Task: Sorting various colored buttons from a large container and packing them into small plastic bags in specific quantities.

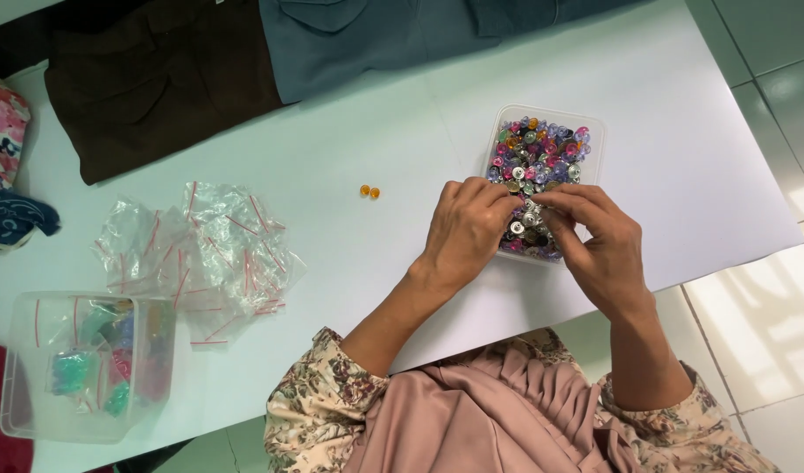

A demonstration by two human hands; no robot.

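Note:
A clear plastic tub [595, 123] full of small colourful snap buttons [537, 151] stands on the white table [349, 149]. Both my hands hover over its near end. My left hand [466, 229] has its fingers curled with the fingertips pinched over the buttons. My right hand [599, 241] meets it, fingertips pinched together at the same spot. Whatever small piece sits between the fingertips is hidden. Two small orange buttons [370, 192] lie loose on the table, to the left of my hands.
A heap of small clear zip bags with red strips [211, 254] lies at the left. A clear box [17, 412] with filled bags stands at the lower left. Brown cloth [148, 79] and blue-grey cloth [358, 39] lie at the far edge. Patterned fabric [1, 131] is at far left.

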